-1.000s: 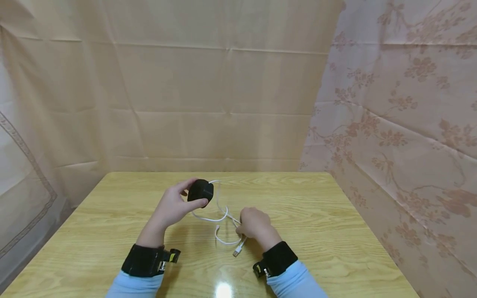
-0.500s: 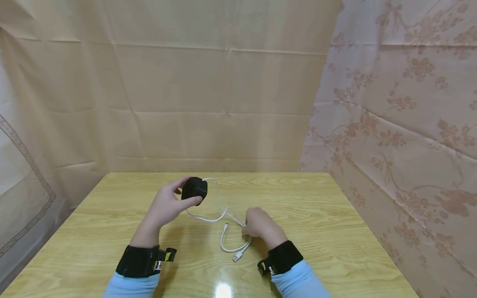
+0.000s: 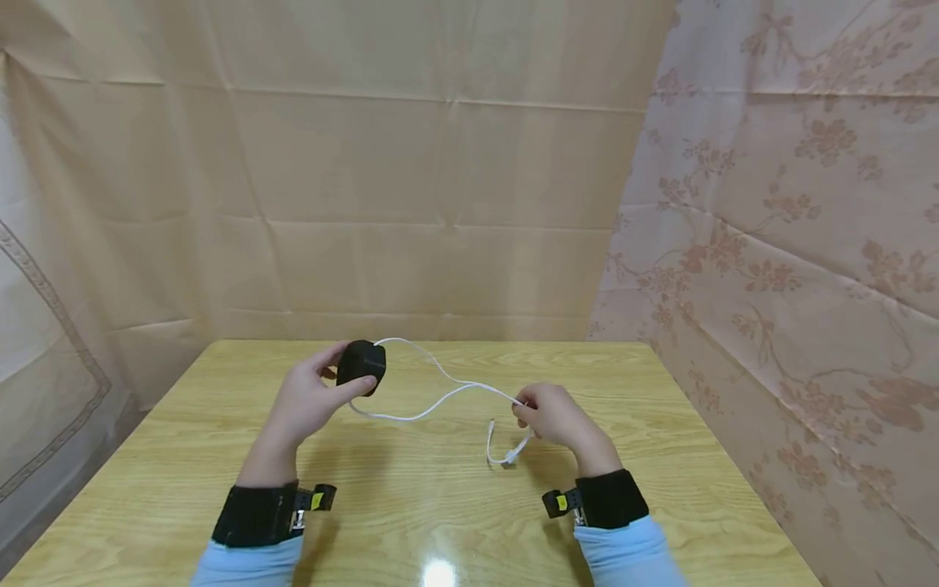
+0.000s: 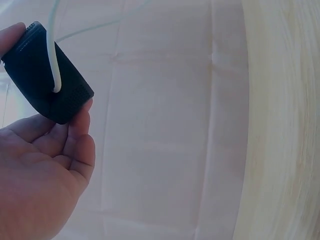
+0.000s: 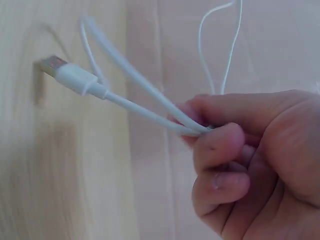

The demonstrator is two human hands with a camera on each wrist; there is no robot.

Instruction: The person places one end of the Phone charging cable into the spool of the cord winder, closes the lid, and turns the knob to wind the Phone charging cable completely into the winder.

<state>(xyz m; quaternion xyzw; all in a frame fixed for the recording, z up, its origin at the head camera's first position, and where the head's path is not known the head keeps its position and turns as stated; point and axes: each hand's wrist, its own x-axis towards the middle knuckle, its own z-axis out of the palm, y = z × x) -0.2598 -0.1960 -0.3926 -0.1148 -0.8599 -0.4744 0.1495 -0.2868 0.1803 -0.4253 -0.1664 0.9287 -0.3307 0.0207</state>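
Note:
My left hand (image 3: 304,401) grips a small black block (image 3: 361,367) by its edges, thumb on the near side, raised over the table. A white USB cable (image 3: 425,414) comes out of the block in two strands, one from its top and one from below. In the left wrist view a strand enters a hole in the block's face (image 4: 67,95). Both strands run to my right hand (image 3: 556,416), which pinches them together between thumb and fingers. Below that hand hang the cable's two ends: a USB-A plug (image 5: 75,77) and a smaller connector (image 3: 491,427).
The yellow wood-grain table (image 3: 411,522) lies under both hands. A plain beige curtain (image 3: 352,204) hangs behind it, and a floral cloth (image 3: 792,244) runs along the right side. Each wrist wears a black strap (image 3: 257,515) with a small camera.
My right hand has moved right and up with the cable, and its ends have lifted. My left hand has moved left with the black block. The strands between them are more stretched out.

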